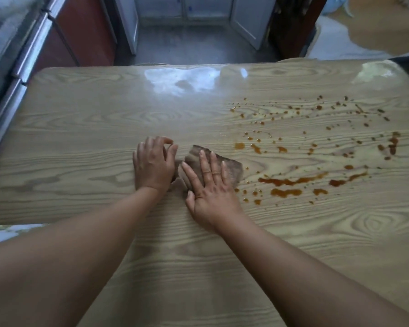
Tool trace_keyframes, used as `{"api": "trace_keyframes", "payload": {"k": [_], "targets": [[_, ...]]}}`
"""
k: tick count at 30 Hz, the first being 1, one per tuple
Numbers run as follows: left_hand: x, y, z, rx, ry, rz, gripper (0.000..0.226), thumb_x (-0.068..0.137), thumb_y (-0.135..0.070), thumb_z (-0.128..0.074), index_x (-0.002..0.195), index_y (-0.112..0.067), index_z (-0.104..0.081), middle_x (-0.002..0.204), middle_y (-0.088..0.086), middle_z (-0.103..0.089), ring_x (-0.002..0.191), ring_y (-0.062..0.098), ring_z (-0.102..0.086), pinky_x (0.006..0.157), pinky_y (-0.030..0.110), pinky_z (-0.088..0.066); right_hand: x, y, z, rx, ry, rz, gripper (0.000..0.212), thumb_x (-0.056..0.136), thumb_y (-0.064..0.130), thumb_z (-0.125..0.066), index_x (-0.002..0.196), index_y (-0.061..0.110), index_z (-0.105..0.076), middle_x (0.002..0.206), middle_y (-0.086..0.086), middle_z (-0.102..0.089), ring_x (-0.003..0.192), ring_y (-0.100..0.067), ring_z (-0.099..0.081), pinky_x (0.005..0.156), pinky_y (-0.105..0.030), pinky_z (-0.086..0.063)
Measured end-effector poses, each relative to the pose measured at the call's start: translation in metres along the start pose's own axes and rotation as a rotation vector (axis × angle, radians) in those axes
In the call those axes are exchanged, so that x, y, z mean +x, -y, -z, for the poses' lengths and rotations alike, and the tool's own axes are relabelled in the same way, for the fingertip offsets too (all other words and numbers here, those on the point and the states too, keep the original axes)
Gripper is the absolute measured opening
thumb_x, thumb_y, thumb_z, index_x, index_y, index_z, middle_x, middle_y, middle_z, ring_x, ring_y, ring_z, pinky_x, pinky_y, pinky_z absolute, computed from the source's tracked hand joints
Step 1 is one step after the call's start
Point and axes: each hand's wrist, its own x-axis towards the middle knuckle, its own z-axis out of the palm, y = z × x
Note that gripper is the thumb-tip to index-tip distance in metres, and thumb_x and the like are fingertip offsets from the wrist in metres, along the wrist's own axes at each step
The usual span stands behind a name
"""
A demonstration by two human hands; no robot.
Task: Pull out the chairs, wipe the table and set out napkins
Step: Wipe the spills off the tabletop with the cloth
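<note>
A brown folded cloth (pixel 232 168) lies near the middle of the glossy wood-grain table (pixel 80 138). My right hand (pixel 210 185) presses flat on the cloth with straight, spread fingers. My left hand (pixel 152 162) rests just left of the cloth, its fingers loosely curled, thumb and forefinger close together at the cloth's left edge; whether they pinch the fabric is unclear. Orange-brown sauce spills (pixel 291 181) and many small drops (pixel 316 121) cover the table to the right of the cloth.
A metal-edged counter or appliance (pixel 21 62) runs along the table's left side. Beyond the far edge are the floor (pixel 187 43) and white cabinet doors (pixel 243 22). A dark piece of furniture (pixel 293 27) stands at the back right.
</note>
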Motion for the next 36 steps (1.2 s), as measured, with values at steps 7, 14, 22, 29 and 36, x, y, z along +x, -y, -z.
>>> {"api": "trace_keyframes", "payload": {"k": [7, 14, 22, 29, 36], "targets": [[-0.001, -0.004, 0.002, -0.006, -0.024, -0.013, 0.024, 0.096, -0.034, -0.05, 0.107, -0.018, -0.065, 0.106, 0.01, -0.062, 0.103, 0.033, -0.053, 0.089, 0.043, -0.037, 0.089, -0.022, 0.02, 0.021, 0.025, -0.164, 0.068, 0.098, 0.043, -0.024, 0.153, 0.03, 0.013, 0.157, -0.015, 0.03, 0.143, -0.035, 0.031, 0.115, -0.049, 0.02], [0.001, -0.003, -0.001, 0.049, -0.022, -0.013, 0.023, 0.094, -0.036, -0.053, 0.107, -0.02, -0.064, 0.105, 0.008, -0.059, 0.103, 0.032, -0.052, 0.088, 0.041, -0.036, 0.148, -0.043, 0.043, 0.02, 0.068, -0.257, 0.068, 0.098, 0.044, -0.023, 0.152, 0.03, 0.015, 0.156, -0.016, 0.03, 0.144, -0.036, 0.029, 0.116, -0.05, 0.018], [0.003, -0.002, -0.005, 0.132, -0.008, -0.036, 0.029, 0.092, -0.043, -0.047, 0.106, -0.023, -0.062, 0.103, 0.006, -0.059, 0.098, 0.031, -0.052, 0.084, 0.041, -0.039, 0.181, -0.071, 0.056, 0.021, 0.051, -0.312, 0.067, 0.097, 0.044, -0.023, 0.154, 0.031, 0.01, 0.158, -0.017, 0.025, 0.146, -0.036, 0.024, 0.117, -0.05, 0.016], [0.003, -0.001, -0.007, 0.135, -0.015, -0.043, 0.023, 0.093, -0.038, -0.054, 0.106, -0.022, -0.061, 0.104, 0.008, -0.059, 0.099, 0.033, -0.052, 0.086, 0.042, -0.038, 0.162, -0.074, 0.05, 0.034, 0.025, -0.373, 0.066, 0.098, 0.046, -0.02, 0.153, 0.028, 0.013, 0.157, -0.02, 0.026, 0.145, -0.039, 0.025, 0.116, -0.052, 0.015], [0.0, -0.005, -0.005, 0.102, -0.019, -0.046, 0.024, 0.094, -0.039, -0.051, 0.107, -0.021, -0.061, 0.106, 0.009, -0.058, 0.104, 0.033, -0.051, 0.09, 0.042, -0.037, 0.102, -0.068, 0.035, 0.059, 0.023, -0.36, 0.065, 0.099, 0.043, -0.021, 0.153, 0.03, 0.012, 0.159, -0.016, 0.025, 0.145, -0.036, 0.025, 0.117, -0.05, 0.015]]}}
